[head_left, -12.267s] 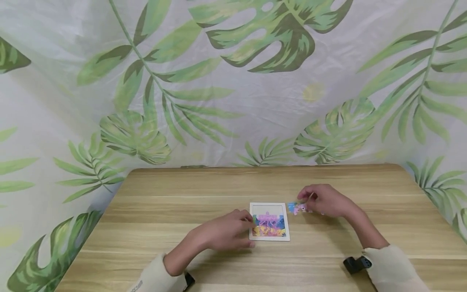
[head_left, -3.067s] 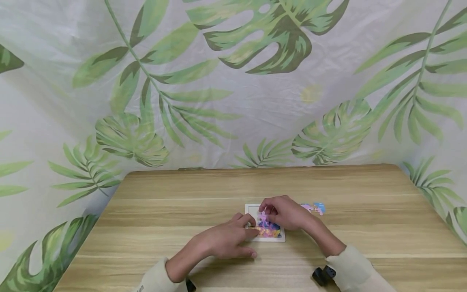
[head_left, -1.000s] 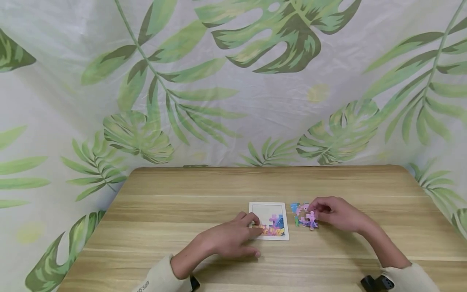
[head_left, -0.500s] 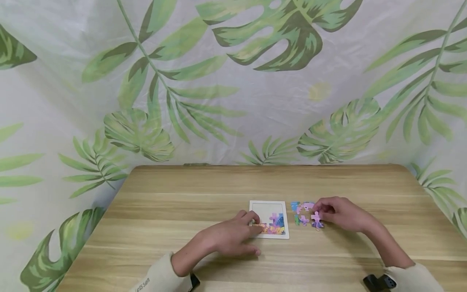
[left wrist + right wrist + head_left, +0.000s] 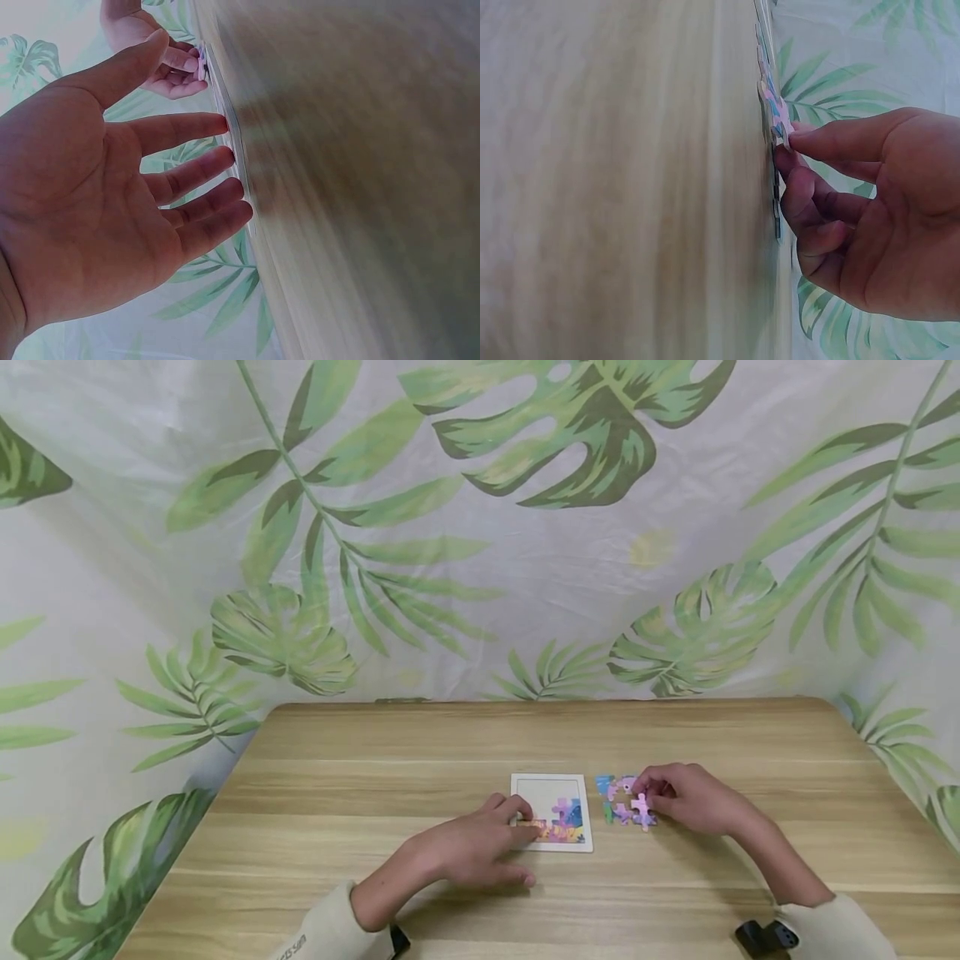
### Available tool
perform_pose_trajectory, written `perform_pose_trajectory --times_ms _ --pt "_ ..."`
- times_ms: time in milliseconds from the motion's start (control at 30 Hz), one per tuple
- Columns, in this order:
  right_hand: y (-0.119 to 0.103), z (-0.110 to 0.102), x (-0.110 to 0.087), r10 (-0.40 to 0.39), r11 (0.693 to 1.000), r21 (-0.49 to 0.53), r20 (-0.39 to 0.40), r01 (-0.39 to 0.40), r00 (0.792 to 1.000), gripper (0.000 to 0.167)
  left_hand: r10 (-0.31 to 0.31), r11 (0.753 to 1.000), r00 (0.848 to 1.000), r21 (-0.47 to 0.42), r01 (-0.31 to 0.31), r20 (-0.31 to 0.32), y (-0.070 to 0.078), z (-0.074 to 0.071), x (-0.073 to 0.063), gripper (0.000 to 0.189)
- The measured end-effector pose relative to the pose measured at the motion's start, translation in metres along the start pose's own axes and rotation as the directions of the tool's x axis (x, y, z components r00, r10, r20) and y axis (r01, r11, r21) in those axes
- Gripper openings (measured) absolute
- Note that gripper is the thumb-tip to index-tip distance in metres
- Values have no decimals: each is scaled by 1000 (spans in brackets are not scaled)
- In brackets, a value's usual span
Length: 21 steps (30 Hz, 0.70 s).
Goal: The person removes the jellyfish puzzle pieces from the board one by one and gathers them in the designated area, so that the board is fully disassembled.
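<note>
1. A pale backdrop [image 5: 555, 593] printed with green leaves hangs behind the table.
2. The wood-grain table [image 5: 375, 752] carries the puzzle and spreads beneath both arms.
3. Beige sleeves [image 5: 840, 928] cover the person's forearms, leaving the wrists bare.
4. The left hand [image 5: 476, 845] grips nothing; its fingers extend loosely, and the fingertips rest on the left side of the puzzle board.
5. The right hand [image 5: 693, 797], to the right of the board, pinches one piece between thumb and fingers.
6. The white-bordered puzzle board [image 5: 536, 789] lies flat between the hands, the upper part of its recess bare.
7. Fitted pieces [image 5: 567, 832] run along the board's bottom and climb its right side.
8. Loose pieces [image 5: 604, 785] lie on the table just right of the board.
9. The pink-purple piece [image 5: 641, 808] is in the right hand, tilted, at the right of the loose group.
</note>
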State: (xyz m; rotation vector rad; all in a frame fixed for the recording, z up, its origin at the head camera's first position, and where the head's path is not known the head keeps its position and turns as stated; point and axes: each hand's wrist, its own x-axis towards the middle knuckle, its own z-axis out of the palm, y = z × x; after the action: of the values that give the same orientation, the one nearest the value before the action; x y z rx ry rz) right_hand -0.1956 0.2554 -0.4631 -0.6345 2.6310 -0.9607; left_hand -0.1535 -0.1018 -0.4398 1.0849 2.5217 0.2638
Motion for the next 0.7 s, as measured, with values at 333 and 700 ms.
perform_pose_trajectory --times_ms 333,700 --pt "1 2 -1 0 1000 11 3 0 1000 19 7 1000 1000 4 -7 0 -1 1 0 55" --pt "0 1 -1 9 1000 17 12 -9 1000 23 7 1000 1000 -9 -7 6 -1 0 0 53"
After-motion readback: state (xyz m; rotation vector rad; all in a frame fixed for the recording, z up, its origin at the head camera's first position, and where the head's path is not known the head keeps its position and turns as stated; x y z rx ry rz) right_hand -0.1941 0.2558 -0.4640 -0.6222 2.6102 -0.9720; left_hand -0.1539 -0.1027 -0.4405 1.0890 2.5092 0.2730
